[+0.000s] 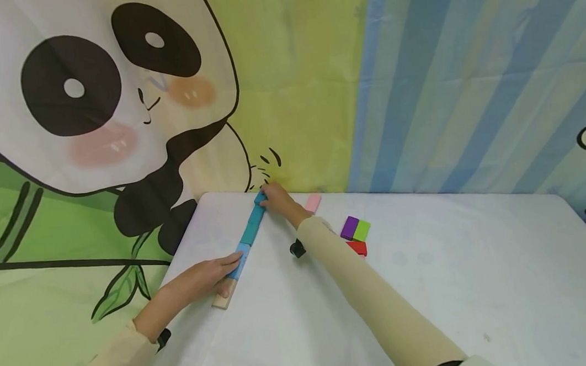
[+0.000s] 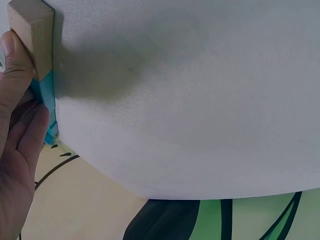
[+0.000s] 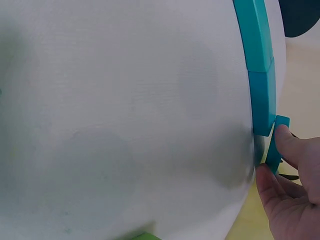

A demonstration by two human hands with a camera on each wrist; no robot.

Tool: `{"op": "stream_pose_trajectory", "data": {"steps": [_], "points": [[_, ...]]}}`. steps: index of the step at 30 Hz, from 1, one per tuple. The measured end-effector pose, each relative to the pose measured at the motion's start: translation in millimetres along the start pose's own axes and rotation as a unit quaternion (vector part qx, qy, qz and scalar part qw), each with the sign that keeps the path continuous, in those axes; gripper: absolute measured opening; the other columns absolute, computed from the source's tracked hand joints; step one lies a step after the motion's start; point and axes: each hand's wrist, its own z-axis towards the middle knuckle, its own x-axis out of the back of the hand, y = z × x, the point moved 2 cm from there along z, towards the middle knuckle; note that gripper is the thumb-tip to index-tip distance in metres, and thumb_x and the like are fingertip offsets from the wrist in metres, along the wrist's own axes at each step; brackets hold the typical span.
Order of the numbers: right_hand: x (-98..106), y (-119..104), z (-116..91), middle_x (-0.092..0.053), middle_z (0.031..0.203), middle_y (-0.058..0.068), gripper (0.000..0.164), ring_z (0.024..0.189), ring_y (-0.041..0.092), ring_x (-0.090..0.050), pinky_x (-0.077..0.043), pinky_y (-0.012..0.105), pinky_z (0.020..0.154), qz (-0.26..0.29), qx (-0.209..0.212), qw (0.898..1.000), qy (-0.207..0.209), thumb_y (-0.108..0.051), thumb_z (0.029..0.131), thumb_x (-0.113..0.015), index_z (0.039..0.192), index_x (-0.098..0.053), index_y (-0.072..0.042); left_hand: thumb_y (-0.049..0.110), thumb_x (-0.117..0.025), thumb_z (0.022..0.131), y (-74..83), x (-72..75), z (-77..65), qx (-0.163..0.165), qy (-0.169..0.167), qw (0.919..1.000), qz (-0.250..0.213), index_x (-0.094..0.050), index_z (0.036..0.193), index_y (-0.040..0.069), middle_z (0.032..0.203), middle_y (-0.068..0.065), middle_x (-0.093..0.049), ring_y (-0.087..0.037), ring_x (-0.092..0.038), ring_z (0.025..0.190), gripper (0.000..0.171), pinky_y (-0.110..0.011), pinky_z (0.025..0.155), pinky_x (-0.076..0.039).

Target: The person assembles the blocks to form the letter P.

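Observation:
A row of wooden blocks runs along the left of the white table. At its near end lies a plain wood block, then a light blue block, a green-teal block and a teal block. My left hand rests against the near end, straight fingers on the light blue block and thumb on the plain one. At the far end my right hand pinches a blue-teal block between thumb and fingers. This block looks tilted and raised at the table's far edge, close to the teal block.
Right of the row lie a pink block, a purple block, a lime green block and a red block, partly hidden by my right sleeve. A printed panda curtain hangs behind the table.

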Motion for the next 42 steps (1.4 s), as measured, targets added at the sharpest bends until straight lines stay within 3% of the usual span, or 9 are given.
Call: {"op": "stream_pose_trajectory", "data": {"steps": [7,17,23,26,30,34,39,42], "points": [[-7.3,3.7,-1.8,-0.063,0.118,0.012,0.034,0.108,0.022,-0.057,-0.050,0.032,0.096,0.001,-0.004,1.000,0.004,-0.015,0.095,-0.062,0.125,-0.058,0.000,0.034,-0.069,0.080,1.8,-2.1,0.1,0.004,-0.009,0.9999,-0.012,-0.052,0.136,-0.006,0.147,-0.017,-0.047,-0.033,-0.061,0.120,0.071,-0.038,0.090,-0.056],[-9.2,5.2,-0.5,-0.060,0.128,0.012,0.034,0.119,0.023,-0.054,-0.047,0.032,0.103,-0.021,0.001,1.000,0.018,-0.019,0.098,-0.058,0.126,-0.058,-0.001,0.033,-0.071,0.080,-1.8,3.0,0.8,0.030,-0.027,0.9986,-0.036,-0.048,0.140,-0.004,0.150,-0.016,-0.044,-0.035,-0.057,0.125,0.074,-0.041,0.094,-0.054],[-6.0,5.4,-9.8,-0.052,0.140,0.018,0.033,0.132,0.028,-0.049,-0.044,0.036,0.109,-0.070,0.038,0.996,0.034,-0.017,0.100,-0.054,0.129,-0.059,-0.002,0.034,-0.070,0.079,-1.3,1.3,0.5,0.021,-0.024,0.9990,-0.031,-0.049,0.139,-0.004,0.150,-0.017,-0.044,-0.034,-0.057,0.125,0.074,-0.040,0.094,-0.054],[9.5,4.1,-22.6,-0.047,0.144,0.019,0.037,0.132,0.029,-0.049,-0.046,0.038,0.108,-0.073,0.070,0.994,0.039,-0.017,0.100,-0.053,0.134,-0.054,-0.002,0.035,-0.070,0.079,-1.3,0.8,-0.2,0.021,-0.022,0.9989,-0.035,-0.048,0.140,-0.003,0.150,-0.016,-0.044,-0.033,-0.057,0.124,0.075,-0.039,0.094,-0.054],[46.0,14.4,-60.9,-0.050,0.139,0.015,0.038,0.126,0.027,-0.053,-0.049,0.037,0.104,-0.065,0.120,0.990,0.039,-0.016,0.099,-0.056,0.135,-0.054,-0.004,0.033,-0.071,0.081,-1.2,2.4,-0.5,0.027,-0.021,0.9984,-0.045,-0.047,0.141,-0.002,0.150,-0.016,-0.044,-0.033,-0.057,0.124,0.074,-0.039,0.093,-0.054],[73.0,43.9,-120.9,-0.056,0.132,0.013,0.035,0.121,0.027,-0.056,-0.050,0.039,0.102,-0.076,0.142,0.986,0.033,-0.016,0.095,-0.062,0.129,-0.060,-0.005,0.028,-0.070,0.084,-2.8,3.9,-4.1,0.022,-0.009,0.9990,-0.039,-0.048,0.140,-0.003,0.150,-0.017,-0.044,-0.034,-0.057,0.124,0.068,-0.038,0.092,-0.055],[82.8,89.7,-193.3,-0.056,0.134,0.014,0.038,0.124,0.030,-0.054,-0.051,0.044,0.101,-0.086,0.123,0.989,0.007,-0.014,0.092,-0.066,0.129,-0.060,-0.004,0.024,-0.069,0.086,-4.1,2.3,-5.1,0.008,0.009,0.9993,-0.034,-0.050,0.137,-0.006,0.148,-0.019,-0.046,-0.035,-0.058,0.123,0.062,-0.039,0.092,-0.055],[80.6,109.0,-226.4,-0.058,0.132,0.013,0.039,0.122,0.030,-0.055,-0.054,0.043,0.097,-0.109,0.129,0.986,0.000,-0.016,0.090,-0.069,0.127,-0.062,-0.005,0.025,-0.068,0.086,-3.5,-0.5,-2.5,0.001,0.012,0.9994,-0.033,-0.051,0.136,-0.006,0.147,-0.019,-0.047,-0.035,-0.058,0.122,0.061,-0.040,0.092,-0.054]]}}
